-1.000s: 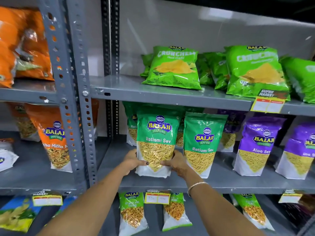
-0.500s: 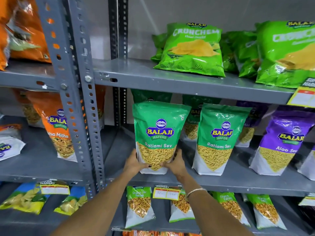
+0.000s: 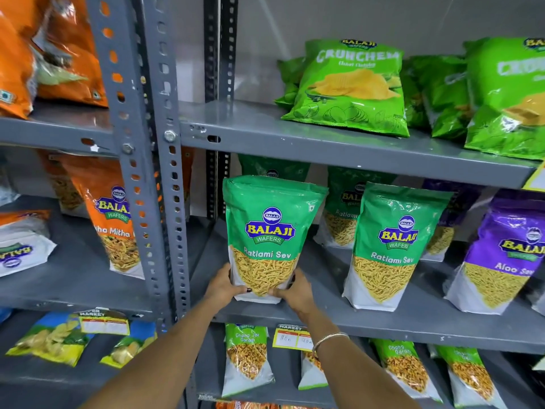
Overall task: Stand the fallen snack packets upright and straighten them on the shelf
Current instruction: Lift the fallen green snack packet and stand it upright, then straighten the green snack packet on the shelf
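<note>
I have the front Ratlami Sev packet (image 3: 267, 237) pinched at its white base from both sides, my left hand (image 3: 222, 286) clamped on the lower left corner and my right hand (image 3: 295, 290) clamped on the lower right, thumbs across the front. The packet stands nearly upright near the front edge of the middle shelf (image 3: 383, 326), its top leaning a touch toward eleven o'clock, and whether the base is fully seated or just off the metal I cannot tell. To finish this well I judge I should press the gusset flat so it spreads, turn the face square to the aisle, and bring it into line with the second Ratlami Sev packet (image 3: 389, 246) at three o'clock, which stands a little farther back. More green packets stand behind at twelve and one o'clock, so pushing too hard could topple them. I should let go one hand at a time and watch for a wobble, since the weight sits low but the top is tall and floppy. Beyond the steel upright (image 3: 159, 202) at nine o'clock, a white-backed packet (image 3: 20, 249) lies flat with its logo upside down, and looks like a next candidate
</note>
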{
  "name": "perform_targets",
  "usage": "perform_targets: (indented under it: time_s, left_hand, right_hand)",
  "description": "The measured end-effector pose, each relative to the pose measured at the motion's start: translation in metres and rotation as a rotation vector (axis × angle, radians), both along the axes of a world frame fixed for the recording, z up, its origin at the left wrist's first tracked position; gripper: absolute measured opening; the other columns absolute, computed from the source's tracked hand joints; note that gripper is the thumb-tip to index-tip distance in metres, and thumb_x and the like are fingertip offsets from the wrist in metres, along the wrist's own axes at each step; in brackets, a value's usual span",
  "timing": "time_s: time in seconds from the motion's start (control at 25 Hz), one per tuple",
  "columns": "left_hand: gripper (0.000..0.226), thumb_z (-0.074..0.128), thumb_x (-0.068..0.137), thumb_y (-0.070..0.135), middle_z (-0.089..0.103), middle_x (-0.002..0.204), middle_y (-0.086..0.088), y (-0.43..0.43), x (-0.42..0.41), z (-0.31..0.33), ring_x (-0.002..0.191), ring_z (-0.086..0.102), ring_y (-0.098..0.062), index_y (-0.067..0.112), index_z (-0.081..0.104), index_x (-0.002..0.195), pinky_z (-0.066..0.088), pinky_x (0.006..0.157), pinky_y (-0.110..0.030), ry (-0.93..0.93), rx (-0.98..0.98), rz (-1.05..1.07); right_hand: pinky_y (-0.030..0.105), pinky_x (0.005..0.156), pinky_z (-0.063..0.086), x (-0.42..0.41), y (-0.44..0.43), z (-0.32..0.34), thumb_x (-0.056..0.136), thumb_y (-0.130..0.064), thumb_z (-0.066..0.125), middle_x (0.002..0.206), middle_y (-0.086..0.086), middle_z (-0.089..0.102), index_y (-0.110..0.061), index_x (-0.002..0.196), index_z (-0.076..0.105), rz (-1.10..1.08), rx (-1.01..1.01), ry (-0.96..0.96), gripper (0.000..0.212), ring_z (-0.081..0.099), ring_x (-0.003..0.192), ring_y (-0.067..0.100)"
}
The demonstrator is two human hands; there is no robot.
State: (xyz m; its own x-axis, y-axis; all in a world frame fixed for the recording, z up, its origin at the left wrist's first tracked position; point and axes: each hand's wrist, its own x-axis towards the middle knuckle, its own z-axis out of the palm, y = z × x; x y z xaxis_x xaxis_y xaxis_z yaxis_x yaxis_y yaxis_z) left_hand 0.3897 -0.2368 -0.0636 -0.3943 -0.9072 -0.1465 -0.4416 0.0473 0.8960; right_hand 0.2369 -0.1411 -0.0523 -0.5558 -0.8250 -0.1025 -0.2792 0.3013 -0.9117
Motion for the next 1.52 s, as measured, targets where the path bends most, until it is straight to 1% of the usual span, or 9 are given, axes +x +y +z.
perform_targets:
  time_s: [0.16,0.52,0.68,0.88,0.96,1.12,1.24,1.4,1.52]
  left_hand:
    - [0.06,0.075,0.067,-0.003,0.061,0.126,-0.019,-0.011,0.002,-0.009,0.115,0.058,-0.032,0.001,0.05,0.121,0.046,0.1,-0.05,0.023,0.011,0.007]
    - [0.054,0.072,0.074,0.006,0.058,0.13,-0.016,-0.008,-0.002,0.004,0.117,0.055,-0.029,0.0,0.049,0.123,0.041,0.083,-0.028,-0.068,-0.032,-0.014]
    - [0.099,0.081,0.064,0.013,0.033,0.151,-0.014,-0.003,0.005,0.003,0.136,0.036,-0.031,0.01,0.022,0.144,0.039,0.108,-0.041,-0.024,-0.089,-0.032]
    - [0.098,0.07,0.064,0.047,0.031,0.148,-0.019,0.057,-0.017,0.006,0.136,0.027,-0.035,0.006,0.024,0.14,0.029,0.111,-0.05,-0.293,-0.994,0.079]
    - [0.089,0.06,0.069,0.055,0.04,0.143,-0.014,0.083,-0.058,0.003,0.132,0.035,-0.031,0.011,0.026,0.138,0.031,0.108,-0.044,-0.355,-1.08,-0.049]
    - [0.078,0.066,0.08,0.032,0.035,0.151,-0.01,0.13,-0.163,0.014,0.139,0.034,-0.024,0.009,0.027,0.143,0.027,0.112,-0.031,-0.066,-0.508,-0.127]
    - [0.076,0.072,0.077,0.017,0.039,0.148,-0.015,0.142,-0.214,0.03,0.134,0.04,-0.027,0.002,0.033,0.141,0.035,0.105,-0.032,0.073,-0.111,0.017]
    - [0.033,0.07,0.077,0.006,0.066,0.116,-0.024,0.138,-0.232,0.034,0.093,0.061,-0.021,-0.006,0.06,0.106,0.047,0.074,-0.033,0.1,-0.056,0.111]
    - [0.025,0.071,0.076,0.006,0.069,0.11,-0.024,0.13,-0.223,0.03,0.094,0.066,-0.026,-0.002,0.064,0.099,0.053,0.083,-0.043,0.092,-0.067,0.126]
  right_hand:
    - [0.03,0.094,0.042,0.002,-0.005,0.001,0.063,-0.003,0.081,0.131,0.015,0.057,-0.001,0.126,0.046,-0.015,0.005,-0.015,0.072,0.05,0.123,0.03]
    - [0.036,0.101,0.042,0.003,-0.011,0.002,0.064,-0.007,0.081,0.134,0.014,0.054,-0.004,0.131,0.041,-0.016,0.027,-0.01,0.077,0.049,0.124,0.029]
    - [0.039,0.099,0.043,-0.008,0.005,0.006,0.065,-0.012,0.081,0.134,0.017,0.051,-0.003,0.134,0.033,-0.012,0.073,0.044,0.085,0.048,0.124,0.032]
    - [0.045,0.086,0.046,-0.06,0.073,0.02,0.061,-0.025,0.084,0.107,0.014,0.05,-0.001,0.111,0.043,-0.475,-0.079,0.24,0.069,0.05,0.107,0.035]
    - [0.049,0.094,0.041,-0.095,0.103,0.023,0.058,-0.033,0.084,0.114,0.02,0.047,0.004,0.118,0.041,-0.641,-0.058,0.419,0.083,0.043,0.112,0.038]
    - [0.047,0.111,0.029,-0.184,0.126,0.012,0.055,-0.026,0.088,0.141,0.024,0.036,0.004,0.14,0.023,-0.461,-0.056,0.228,0.111,0.031,0.133,0.038]
    - [0.039,0.106,0.035,-0.223,0.126,0.003,0.065,-0.007,0.081,0.145,0.016,0.037,0.0,0.14,0.025,-0.144,0.016,0.009,0.094,0.036,0.134,0.033]
    - [0.036,0.093,0.043,-0.233,0.122,-0.003,0.069,-0.003,0.077,0.132,0.02,0.053,0.001,0.126,0.045,-0.073,0.059,0.015,0.066,0.051,0.119,0.033]
    - [0.038,0.095,0.044,-0.225,0.116,-0.001,0.066,-0.004,0.079,0.13,0.019,0.056,0.0,0.125,0.046,-0.072,0.028,0.01,0.067,0.052,0.118,0.034]
